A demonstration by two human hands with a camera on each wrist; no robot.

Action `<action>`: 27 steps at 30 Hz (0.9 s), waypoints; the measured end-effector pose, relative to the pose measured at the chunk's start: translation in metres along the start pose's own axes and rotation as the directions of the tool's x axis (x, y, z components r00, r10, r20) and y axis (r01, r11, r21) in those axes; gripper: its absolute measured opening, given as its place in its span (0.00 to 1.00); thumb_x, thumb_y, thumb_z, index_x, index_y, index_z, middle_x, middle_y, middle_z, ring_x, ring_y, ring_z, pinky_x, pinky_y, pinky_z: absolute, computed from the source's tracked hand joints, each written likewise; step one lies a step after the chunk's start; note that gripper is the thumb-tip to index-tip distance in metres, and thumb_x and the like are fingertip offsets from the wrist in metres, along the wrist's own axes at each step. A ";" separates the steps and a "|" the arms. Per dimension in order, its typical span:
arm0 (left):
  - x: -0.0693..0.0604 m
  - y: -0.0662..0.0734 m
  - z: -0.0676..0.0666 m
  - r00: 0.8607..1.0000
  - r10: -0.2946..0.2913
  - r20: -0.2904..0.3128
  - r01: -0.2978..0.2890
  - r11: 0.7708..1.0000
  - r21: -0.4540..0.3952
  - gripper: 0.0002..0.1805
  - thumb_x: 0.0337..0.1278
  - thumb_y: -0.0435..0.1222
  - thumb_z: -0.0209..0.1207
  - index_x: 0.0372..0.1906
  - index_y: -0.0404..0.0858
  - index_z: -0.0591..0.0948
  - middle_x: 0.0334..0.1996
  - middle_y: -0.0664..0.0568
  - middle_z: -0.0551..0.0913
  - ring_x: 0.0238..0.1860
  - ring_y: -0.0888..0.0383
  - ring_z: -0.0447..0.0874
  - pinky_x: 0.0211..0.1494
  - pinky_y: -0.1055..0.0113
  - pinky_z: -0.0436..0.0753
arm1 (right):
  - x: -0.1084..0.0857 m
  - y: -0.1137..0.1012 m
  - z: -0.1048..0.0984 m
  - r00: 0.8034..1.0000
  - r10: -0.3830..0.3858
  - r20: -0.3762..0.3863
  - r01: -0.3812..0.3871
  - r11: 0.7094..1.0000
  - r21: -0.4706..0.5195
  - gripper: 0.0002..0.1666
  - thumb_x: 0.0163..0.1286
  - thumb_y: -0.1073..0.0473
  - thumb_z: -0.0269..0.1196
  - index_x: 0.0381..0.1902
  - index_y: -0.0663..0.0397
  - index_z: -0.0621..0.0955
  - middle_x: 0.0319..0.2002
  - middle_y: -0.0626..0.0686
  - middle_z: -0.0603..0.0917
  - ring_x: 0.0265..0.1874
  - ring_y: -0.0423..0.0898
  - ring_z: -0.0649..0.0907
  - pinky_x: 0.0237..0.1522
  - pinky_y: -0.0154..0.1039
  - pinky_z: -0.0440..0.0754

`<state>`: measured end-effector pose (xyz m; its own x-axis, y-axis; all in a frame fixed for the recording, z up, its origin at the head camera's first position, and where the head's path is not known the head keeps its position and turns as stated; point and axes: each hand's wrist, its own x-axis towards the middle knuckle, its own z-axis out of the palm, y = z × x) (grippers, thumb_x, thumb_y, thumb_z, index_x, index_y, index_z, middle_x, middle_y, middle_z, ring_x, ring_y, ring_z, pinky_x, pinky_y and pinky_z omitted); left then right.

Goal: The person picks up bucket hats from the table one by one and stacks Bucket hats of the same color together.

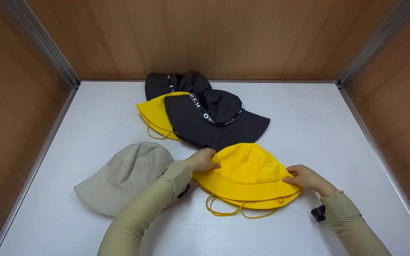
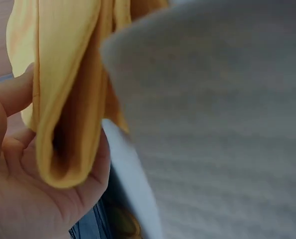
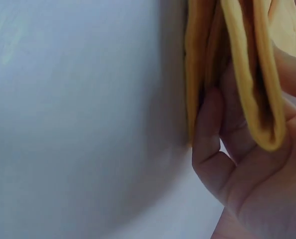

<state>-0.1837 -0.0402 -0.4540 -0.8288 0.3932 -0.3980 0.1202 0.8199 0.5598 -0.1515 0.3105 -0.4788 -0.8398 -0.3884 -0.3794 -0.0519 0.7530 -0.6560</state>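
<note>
A yellow bucket hat [image 1: 249, 167] with thin cords below its brim lies flattened near the front of the table. My left hand [image 1: 202, 160] grips it by the left side; the left wrist view has the thumb on one face of the folded brim [image 2: 71, 99] and fingers behind. At the opposite end, my right hand [image 1: 308, 179] pinches the brim's right corner. In the right wrist view, fingers [image 3: 210, 117] reach in between the yellow layers. A beige bucket hat [image 1: 126, 174] lies left, partly hidden behind my left forearm.
Behind the yellow hat lies a black hat [image 1: 215, 131] with a lettered band, overlapping another yellow hat [image 1: 155, 110]. A further black hat [image 1: 157, 85] rests close to the wooden back wall [image 1: 205, 39]. Wooden side walls flank the white table [image 1: 315, 124].
</note>
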 end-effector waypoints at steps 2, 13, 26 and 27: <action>-0.002 -0.001 -0.002 1.000 0.002 -0.003 -0.002 1.000 -0.013 0.21 0.60 0.42 0.61 0.53 0.32 0.77 0.46 0.44 0.80 0.43 0.53 0.75 0.55 0.60 0.75 | -0.001 0.000 0.000 1.000 0.002 -0.008 -0.002 1.000 -0.003 0.14 0.66 0.57 0.61 0.26 0.58 0.71 0.21 0.46 0.65 0.23 0.42 0.67 0.28 0.33 0.63; -0.018 0.009 -0.015 0.999 0.045 0.017 -0.045 0.998 -0.036 0.24 0.62 0.42 0.58 0.58 0.31 0.74 0.53 0.42 0.79 0.52 0.50 0.75 0.60 0.57 0.73 | -0.014 -0.013 -0.015 0.997 0.059 -0.039 -0.058 0.998 0.037 0.24 0.67 0.50 0.60 0.49 0.67 0.77 0.36 0.55 0.83 0.29 0.44 0.76 0.30 0.34 0.73; -0.014 0.002 0.001 1.000 0.000 0.014 0.000 1.000 0.005 0.22 0.63 0.38 0.58 0.58 0.33 0.72 0.52 0.43 0.79 0.51 0.51 0.76 0.58 0.58 0.75 | 0.000 -0.005 -0.007 0.992 0.055 -0.112 -0.058 0.998 -0.029 0.18 0.68 0.52 0.60 0.43 0.64 0.79 0.29 0.52 0.80 0.25 0.43 0.73 0.28 0.34 0.69; -0.014 0.001 0.001 1.000 -0.003 0.008 0.003 1.000 0.007 0.22 0.62 0.38 0.59 0.58 0.33 0.72 0.52 0.43 0.79 0.51 0.51 0.76 0.58 0.58 0.75 | 0.001 -0.004 -0.006 0.991 0.063 -0.118 -0.067 0.997 -0.027 0.19 0.67 0.51 0.61 0.43 0.63 0.79 0.31 0.53 0.81 0.26 0.43 0.73 0.29 0.34 0.70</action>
<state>-0.1710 -0.0447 -0.4489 -0.8249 0.3940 -0.4053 0.1214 0.8237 0.5538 -0.1548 0.3102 -0.4726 -0.8992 -0.2749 -0.3405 -0.0105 0.7915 -0.6111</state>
